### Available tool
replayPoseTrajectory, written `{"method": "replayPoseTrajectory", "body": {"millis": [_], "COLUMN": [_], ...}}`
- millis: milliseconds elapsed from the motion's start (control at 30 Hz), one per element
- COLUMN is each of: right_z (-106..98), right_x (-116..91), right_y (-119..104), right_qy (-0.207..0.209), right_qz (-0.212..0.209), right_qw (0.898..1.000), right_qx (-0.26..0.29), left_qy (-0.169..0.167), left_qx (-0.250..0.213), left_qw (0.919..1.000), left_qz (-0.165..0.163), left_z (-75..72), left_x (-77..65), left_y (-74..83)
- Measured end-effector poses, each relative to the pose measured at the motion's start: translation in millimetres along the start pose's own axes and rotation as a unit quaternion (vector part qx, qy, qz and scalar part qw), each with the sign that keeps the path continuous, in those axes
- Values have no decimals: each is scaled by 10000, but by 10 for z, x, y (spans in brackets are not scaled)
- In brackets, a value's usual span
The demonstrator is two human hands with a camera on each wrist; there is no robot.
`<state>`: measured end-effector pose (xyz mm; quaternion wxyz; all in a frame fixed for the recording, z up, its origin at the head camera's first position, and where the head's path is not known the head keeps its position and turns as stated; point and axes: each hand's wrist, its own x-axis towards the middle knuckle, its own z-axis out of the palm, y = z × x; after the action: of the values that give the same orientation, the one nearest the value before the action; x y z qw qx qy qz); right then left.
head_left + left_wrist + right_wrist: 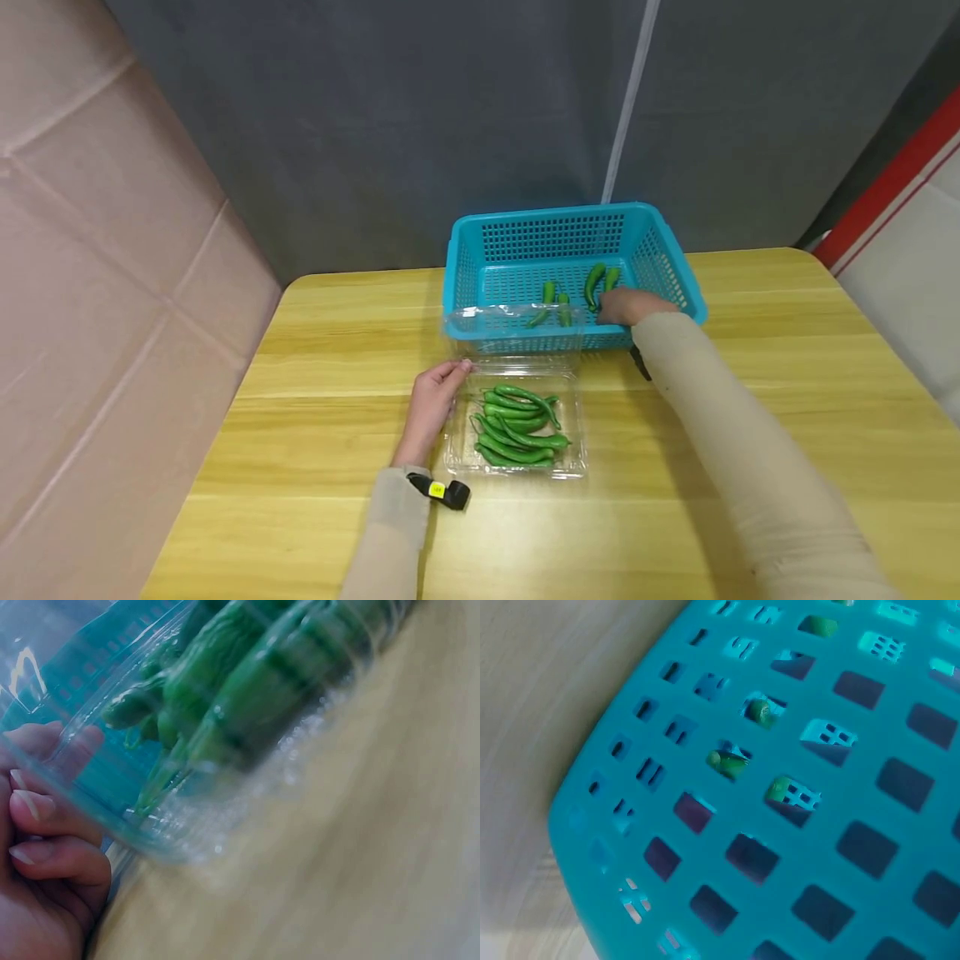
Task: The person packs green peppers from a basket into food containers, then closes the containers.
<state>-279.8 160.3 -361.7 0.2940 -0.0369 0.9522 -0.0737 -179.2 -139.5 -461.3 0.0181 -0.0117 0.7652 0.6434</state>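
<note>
In the head view, a clear plastic clamshell box (459,454) lies unfolded on the table, several green chili peppers (525,423) heaped in its base. My left hand (432,406) pinches the box's left edge near the hinge; its curled fingers (64,862) show beside the clear wall in the left wrist view. My right hand (628,307) reaches over the near rim into a blue plastic basket (555,218), right beside a curved green chili pepper (594,283). Its fingertips are hidden, and I cannot tell whether they hold a pepper. Basket mesh (832,847) fills the right wrist view.
The raised clear lid (517,333) overlaps the basket's near wall. More chili peppers (547,302) lie on the basket floor. The wooden table (337,350) ends at a dark grey panel (360,150) behind, with a pinkish wall (112,275) on the left.
</note>
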Motion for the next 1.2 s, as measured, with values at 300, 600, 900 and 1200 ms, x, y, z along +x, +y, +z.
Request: {"method": "replayPoseTrajectory", "body": {"millis": [300, 600, 900, 1200], "right_z": [15, 1, -1, 13], "right_x": [-17, -63, -57, -59], "right_y": [5, 9, 34, 15], "right_qy": [182, 320, 264, 1031], "right_qz": [-80, -118, -220, -254], "right_qw": [9998, 9989, 9989, 9940], "right_qx": [81, 336, 315, 243], "left_qy": [148, -19, -36, -72], "left_qx": [154, 66, 110, 22], "left_qw": [9998, 10000, 9999, 9999], "left_qz": [54, -67, -80, -99], "left_z": [13, -7, -1, -2], "left_x": [28, -46, -110, -111], "left_y": [-106, 85, 234, 211]}}
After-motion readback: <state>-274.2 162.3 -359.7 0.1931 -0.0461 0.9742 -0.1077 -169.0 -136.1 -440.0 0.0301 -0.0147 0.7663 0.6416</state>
